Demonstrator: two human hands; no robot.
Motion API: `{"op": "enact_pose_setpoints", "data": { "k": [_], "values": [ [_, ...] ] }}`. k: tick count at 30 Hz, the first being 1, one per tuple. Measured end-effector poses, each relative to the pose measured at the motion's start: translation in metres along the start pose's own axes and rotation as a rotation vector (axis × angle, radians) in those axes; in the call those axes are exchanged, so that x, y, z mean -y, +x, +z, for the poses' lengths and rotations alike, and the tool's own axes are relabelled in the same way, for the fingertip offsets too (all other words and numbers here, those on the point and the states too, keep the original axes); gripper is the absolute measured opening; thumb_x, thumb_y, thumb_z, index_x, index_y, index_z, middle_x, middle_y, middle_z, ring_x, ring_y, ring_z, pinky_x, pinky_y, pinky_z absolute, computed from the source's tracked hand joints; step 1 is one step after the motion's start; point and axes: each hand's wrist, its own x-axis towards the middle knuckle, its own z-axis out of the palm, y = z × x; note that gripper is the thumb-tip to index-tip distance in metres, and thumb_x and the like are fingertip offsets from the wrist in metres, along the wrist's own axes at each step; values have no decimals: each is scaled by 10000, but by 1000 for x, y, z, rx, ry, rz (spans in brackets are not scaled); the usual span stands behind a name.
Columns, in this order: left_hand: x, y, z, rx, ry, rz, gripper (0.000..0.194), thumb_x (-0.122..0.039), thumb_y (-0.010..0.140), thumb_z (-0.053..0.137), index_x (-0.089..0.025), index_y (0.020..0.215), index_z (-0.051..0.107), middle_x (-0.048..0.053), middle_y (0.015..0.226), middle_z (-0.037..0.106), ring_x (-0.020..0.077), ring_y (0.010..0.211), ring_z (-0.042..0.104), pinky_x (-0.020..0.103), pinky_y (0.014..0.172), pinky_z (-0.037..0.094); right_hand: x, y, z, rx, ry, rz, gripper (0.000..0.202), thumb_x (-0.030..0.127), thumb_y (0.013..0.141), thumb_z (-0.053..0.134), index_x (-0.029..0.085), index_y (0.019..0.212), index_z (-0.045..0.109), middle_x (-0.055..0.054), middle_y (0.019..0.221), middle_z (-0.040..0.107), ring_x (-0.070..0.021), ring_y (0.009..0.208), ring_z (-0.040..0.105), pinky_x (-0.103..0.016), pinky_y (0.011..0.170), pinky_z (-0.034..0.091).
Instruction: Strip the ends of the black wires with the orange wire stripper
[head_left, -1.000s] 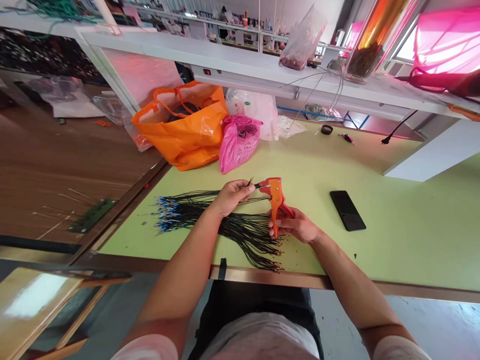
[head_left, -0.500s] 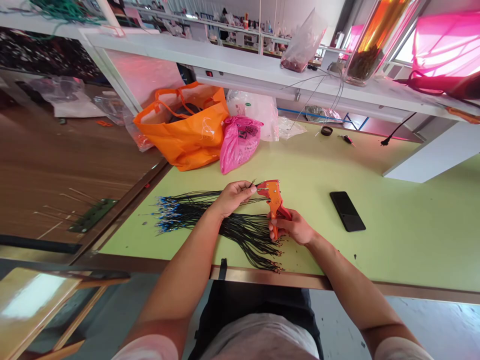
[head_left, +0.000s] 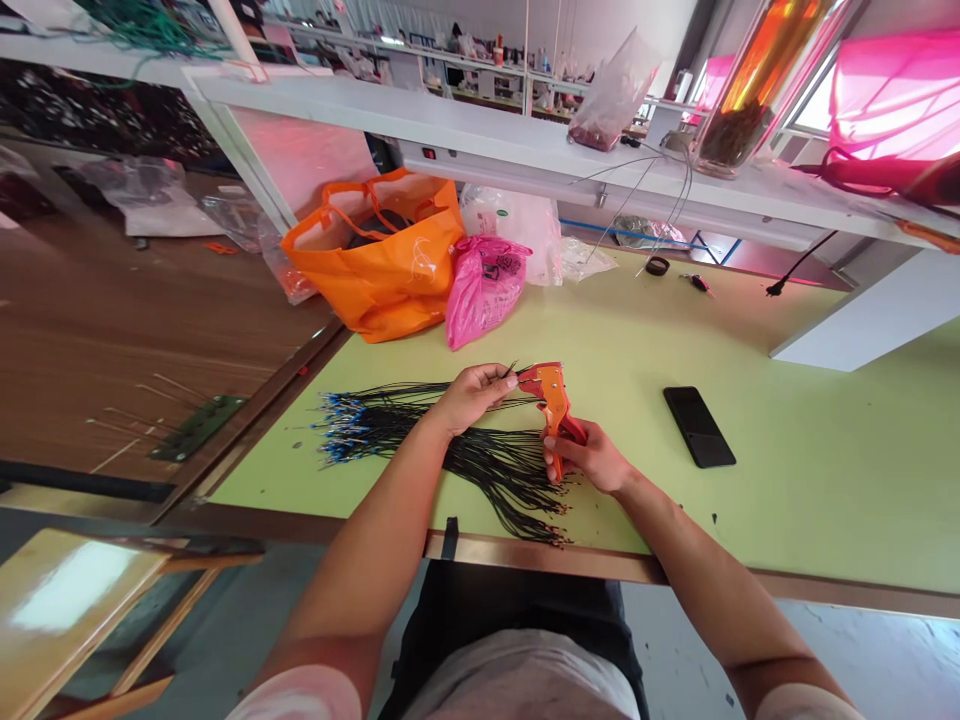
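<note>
My right hand (head_left: 581,455) is wrapped round the handles of an orange and red wire stripper (head_left: 553,400), held upright with its jaws toward the left. Thin black wire is pinched in my left hand (head_left: 474,398), whose fingertips are right at the stripper's jaws. Whether the wire lies between the jaws is too small to tell. Under both hands spreads a bundle of black wires (head_left: 480,462), with blue and silver ends (head_left: 341,428) on the left and copper-coloured ends on the right.
A black phone (head_left: 699,427) lies to the right. Behind the wires stand an orange bag (head_left: 390,270) and a pink plastic bag (head_left: 487,290). A white shelf (head_left: 480,128) crosses above the table, its support panel (head_left: 855,310) at the right. A roll of black tape (head_left: 657,266) sits farther back.
The whole view has shifted slightly. Both hands and the wire stripper keep nearly the same pose, with the left fingertips still at the jaws.
</note>
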Motion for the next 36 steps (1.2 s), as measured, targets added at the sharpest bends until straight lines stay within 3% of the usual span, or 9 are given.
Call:
{"op": "enact_pose_setpoints", "data": {
  "k": [7, 20, 26, 28, 32, 36],
  "values": [
    [-2, 0, 2, -6, 14, 20, 510, -648, 753, 830, -166, 838, 683, -47, 660, 499, 86, 568, 384, 245, 568, 305, 2, -2, 2, -10, -66, -26, 432, 524, 820, 851, 170, 803, 605, -2, 728, 640, -136, 541, 648, -277, 528, 526],
    [-1, 0, 6, -65, -30, 43, 527, -637, 728, 859, -162, 800, 643, -46, 641, 472, 82, 564, 379, 235, 554, 284, -1, 2, 12, -104, -139, -107, 476, 564, 813, 826, 205, 691, 539, 39, 550, 571, -119, 399, 554, -262, 436, 443],
    [5, 2, 7, -65, -55, 68, 513, -615, 732, 867, -160, 788, 637, -51, 648, 470, 73, 561, 383, 225, 539, 273, -5, 2, 13, -207, -188, -165, 498, 520, 845, 814, 229, 700, 437, 91, 423, 471, -76, 305, 385, -230, 361, 280],
    [7, 3, 8, -81, -82, 68, 503, -598, 728, 878, -157, 799, 648, -50, 663, 487, 68, 563, 394, 222, 542, 285, -5, 3, 11, -192, -158, -155, 491, 503, 826, 837, 223, 709, 451, 86, 438, 493, -81, 321, 418, -227, 372, 322],
    [6, 5, 11, -101, -168, 32, 497, -574, 697, 905, -147, 848, 700, -51, 653, 503, 59, 547, 388, 217, 531, 292, -2, 3, 0, -49, -1, -49, 440, 490, 757, 901, 171, 891, 629, -23, 740, 724, -178, 586, 716, -291, 558, 575],
    [1, 6, 10, -110, -250, 32, 525, -555, 655, 932, -133, 902, 740, -34, 659, 547, 52, 537, 398, 207, 510, 274, 5, 2, -21, -5, 180, -73, 473, 481, 789, 882, 171, 1085, 681, -62, 886, 768, -230, 744, 782, -371, 696, 638]
  ]
}}
